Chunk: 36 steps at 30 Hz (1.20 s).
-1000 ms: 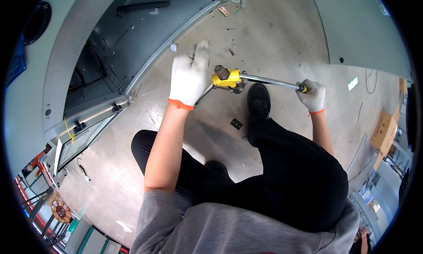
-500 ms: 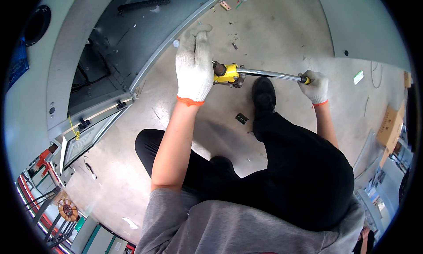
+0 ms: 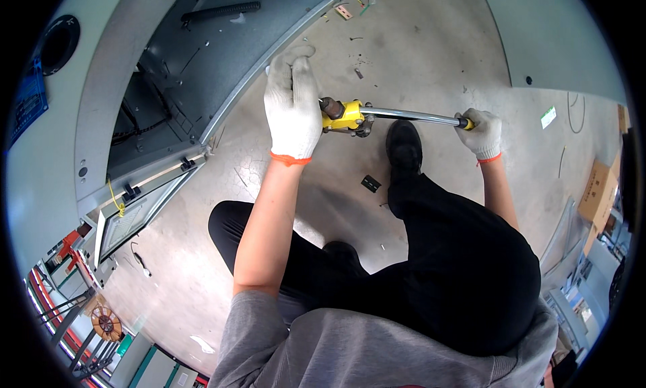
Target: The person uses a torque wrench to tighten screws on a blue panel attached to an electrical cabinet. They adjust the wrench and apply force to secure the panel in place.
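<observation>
A yellow-headed hand tool [image 3: 348,117] with a dark fitting and a long chrome handle lies crosswise between my hands, above the floor. My left hand [image 3: 294,112], in a white knitted glove, is closed against its left end. The fingers point away from me and curl at the tips; thumb and palm side are hidden, as is that end of the tool. My right hand [image 3: 482,132], also gloved, is wrapped around the yellow-and-black end of the chrome handle [image 3: 417,116]. Below that handle, a second, dark bar shows near the head.
On the left stands an open grey metal cabinet [image 3: 222,72]; a framed panel [image 3: 128,220] hangs below it. A pale panel [image 3: 558,38] juts in at upper right. My black boot [image 3: 404,149] is just below the tool. A dark slotted piece [image 3: 371,183] and scraps litter the floor; cardboard boxes [image 3: 597,193] stand right.
My left hand and the tool's head have shifted slightly left, and the hand sits a little lower at the fingertips. My right hand keeps its hold on the handle with hardly any movement.
</observation>
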Motion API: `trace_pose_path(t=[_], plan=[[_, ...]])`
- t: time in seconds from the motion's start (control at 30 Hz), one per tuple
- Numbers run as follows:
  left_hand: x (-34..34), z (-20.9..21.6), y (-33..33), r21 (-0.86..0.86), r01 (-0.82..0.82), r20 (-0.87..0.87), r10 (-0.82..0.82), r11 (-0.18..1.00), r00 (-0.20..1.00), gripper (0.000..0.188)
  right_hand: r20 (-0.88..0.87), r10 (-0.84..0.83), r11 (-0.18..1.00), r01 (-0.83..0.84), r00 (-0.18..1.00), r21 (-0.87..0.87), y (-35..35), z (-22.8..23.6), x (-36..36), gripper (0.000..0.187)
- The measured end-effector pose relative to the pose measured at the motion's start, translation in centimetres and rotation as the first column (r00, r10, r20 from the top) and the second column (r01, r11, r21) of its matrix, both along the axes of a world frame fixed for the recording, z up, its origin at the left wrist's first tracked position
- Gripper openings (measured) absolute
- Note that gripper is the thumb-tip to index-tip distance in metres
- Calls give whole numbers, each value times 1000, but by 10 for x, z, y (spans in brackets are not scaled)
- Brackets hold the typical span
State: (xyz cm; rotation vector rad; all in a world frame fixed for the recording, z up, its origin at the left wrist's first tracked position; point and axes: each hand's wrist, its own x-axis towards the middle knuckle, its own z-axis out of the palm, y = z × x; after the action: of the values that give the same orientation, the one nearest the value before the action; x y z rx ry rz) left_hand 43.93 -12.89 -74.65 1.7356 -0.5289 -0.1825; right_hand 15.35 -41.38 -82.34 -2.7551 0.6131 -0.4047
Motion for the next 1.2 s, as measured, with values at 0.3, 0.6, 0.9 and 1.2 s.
trace_pose_path(t=[0.3, 0.6, 0.9, 1.2], plan=[[5, 27, 4, 490, 174, 451, -418, 854, 789, 27, 2, -10, 1000, 10, 1000, -10, -2, 0, -11, 24], [3, 47, 30, 414, 255, 426, -434, 874, 794, 66, -25, -52, 999, 52, 998, 3, -2, -3, -19, 25], [-4, -54, 82, 810, 403, -138, -529, 425, 837, 71, -25, -48, 999, 48, 999, 16, -6, -16, -24, 25], [-30, -163, 127, 928, 316, -159, -560, 196, 813, 31, -51, 145, 976, -151, 988, -156, -60, 15, -27, 27]])
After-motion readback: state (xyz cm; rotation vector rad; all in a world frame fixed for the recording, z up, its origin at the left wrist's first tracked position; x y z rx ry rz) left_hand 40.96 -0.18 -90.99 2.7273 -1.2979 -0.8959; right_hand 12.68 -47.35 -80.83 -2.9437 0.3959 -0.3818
